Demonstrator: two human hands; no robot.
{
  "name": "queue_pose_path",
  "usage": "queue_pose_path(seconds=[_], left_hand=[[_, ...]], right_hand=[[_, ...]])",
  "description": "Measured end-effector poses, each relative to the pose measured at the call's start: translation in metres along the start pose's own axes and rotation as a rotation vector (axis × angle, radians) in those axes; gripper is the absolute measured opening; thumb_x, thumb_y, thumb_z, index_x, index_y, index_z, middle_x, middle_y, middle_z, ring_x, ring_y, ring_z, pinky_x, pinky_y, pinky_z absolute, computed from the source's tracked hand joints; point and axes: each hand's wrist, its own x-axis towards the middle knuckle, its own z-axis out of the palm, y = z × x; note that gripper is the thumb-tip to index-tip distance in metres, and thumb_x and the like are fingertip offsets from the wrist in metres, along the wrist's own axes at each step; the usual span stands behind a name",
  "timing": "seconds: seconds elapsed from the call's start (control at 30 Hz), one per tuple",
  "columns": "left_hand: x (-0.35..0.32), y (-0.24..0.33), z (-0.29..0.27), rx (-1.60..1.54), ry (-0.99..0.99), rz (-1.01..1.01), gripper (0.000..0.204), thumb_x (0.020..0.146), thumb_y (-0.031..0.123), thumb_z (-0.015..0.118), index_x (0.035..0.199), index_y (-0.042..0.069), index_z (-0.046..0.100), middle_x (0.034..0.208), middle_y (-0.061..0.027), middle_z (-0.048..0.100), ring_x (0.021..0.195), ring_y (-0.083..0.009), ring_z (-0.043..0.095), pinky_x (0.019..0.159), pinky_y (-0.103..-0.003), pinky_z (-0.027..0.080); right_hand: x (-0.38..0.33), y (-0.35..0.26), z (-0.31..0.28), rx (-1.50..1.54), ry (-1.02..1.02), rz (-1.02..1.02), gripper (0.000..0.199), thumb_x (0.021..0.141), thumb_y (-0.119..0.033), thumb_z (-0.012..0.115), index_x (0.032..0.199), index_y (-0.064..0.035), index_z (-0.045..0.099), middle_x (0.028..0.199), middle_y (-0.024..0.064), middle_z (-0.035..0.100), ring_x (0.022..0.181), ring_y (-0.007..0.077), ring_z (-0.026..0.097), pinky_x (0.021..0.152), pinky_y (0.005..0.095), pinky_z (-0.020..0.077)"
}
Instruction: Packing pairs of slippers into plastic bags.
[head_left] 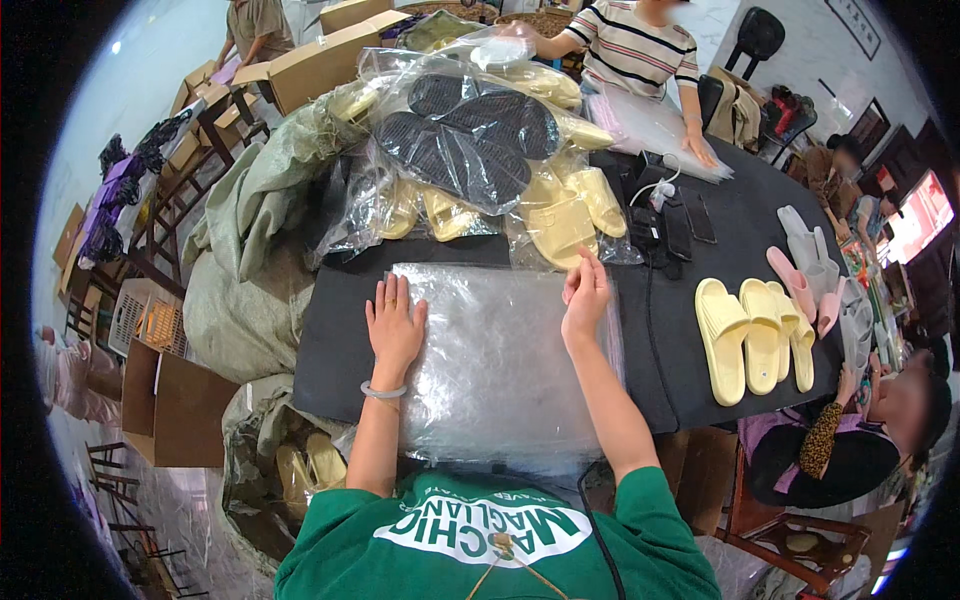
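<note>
A stack of clear plastic bags [500,365] lies flat on the dark table [340,350] in front of me. My left hand [396,325] rests palm down on its left edge, fingers stretched out. At the stack's far right corner my right hand [587,300] is raised slightly, thumb and fingers drawn together in a pinch; what they hold, if anything, is too small to make out. Just beyond it lie bagged yellow slippers [556,225]. Behind the stack, bagged black slippers [460,140] sit on top of a pile of more bagged yellow ones.
Unbagged yellow slippers [722,340] stand in a row at the right, near pink slippers [793,285]. Phones and cables [678,225] lie behind them. Across the table a person in a striped shirt [640,50] touches more plastic bags [650,130]. Sacks [240,310] crowd the left edge.
</note>
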Motion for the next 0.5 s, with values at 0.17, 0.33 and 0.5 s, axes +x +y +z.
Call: queue_pose_path(seconds=[0.17,0.33,0.5], left_hand=[[-0.003,-0.003,0.001,0.01,0.073,0.014,0.057,0.095,0.041,0.046,0.142,0.009,0.04,0.149,-0.0094,0.037,0.138,-0.0278,0.032,0.111,-0.049,0.024],[-0.003,0.001,-0.008,-0.083,0.039,-0.025,0.058,0.093,0.032,0.053,0.143,0.006,0.037,0.149,-0.0136,0.035,0.14,-0.0311,0.028,0.114,-0.046,0.022],[0.007,0.053,-0.032,-0.431,0.337,0.327,0.071,0.073,0.0,0.069,0.138,0.001,0.04,0.143,-0.0207,0.039,0.134,-0.0386,0.036,0.11,-0.044,0.032]], right_hand=[[0.007,0.028,-0.022,-0.02,0.123,0.065,0.029,0.101,-0.025,0.046,0.108,-0.001,0.061,0.062,-0.0021,0.048,0.048,0.0044,0.039,0.042,0.0198,0.0285],[0.011,0.031,-0.024,-0.101,0.08,0.051,0.033,0.101,-0.027,0.044,0.109,0.0014,0.06,0.062,-0.0008,0.049,0.047,0.0048,0.039,0.041,0.0202,0.0305],[0.012,0.032,-0.027,-0.102,0.079,0.06,0.032,0.101,-0.026,0.044,0.109,0.0015,0.06,0.062,-0.0006,0.05,0.047,0.0047,0.04,0.041,0.0202,0.0304]])
